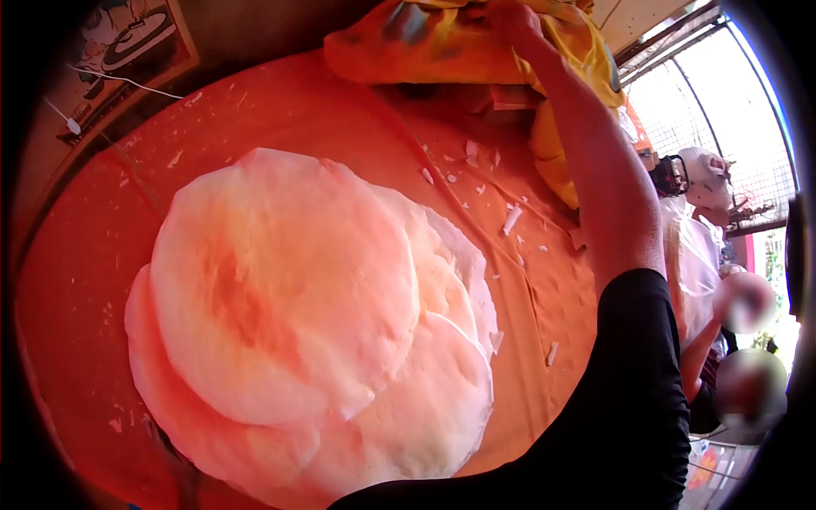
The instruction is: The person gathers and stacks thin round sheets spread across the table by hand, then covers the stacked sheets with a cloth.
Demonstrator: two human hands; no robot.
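Observation:
My right hand (513, 24) reaches to the far edge, its fingers closed in a bunched yellow cloth (442, 42) with dark patches; the fingertips are partly hidden in the folds. Below my outstretched arm lies a loose pile of large, thin, round whitish sheets (289, 280) that look like flatbreads. They overlap unevenly, and the top one has an orange-tinted middle. The pile rests on an orange-red cloth (76, 280) spread over a rounded surface. My left hand is out of view.
White flakes (512, 219) are scattered over the orange-red cloth right of the pile. At the right are people (701, 357), clear plastic bags (693, 246) and a mesh window (722, 93). A white cable (127, 81) hangs at upper left beside a framed picture (136, 38).

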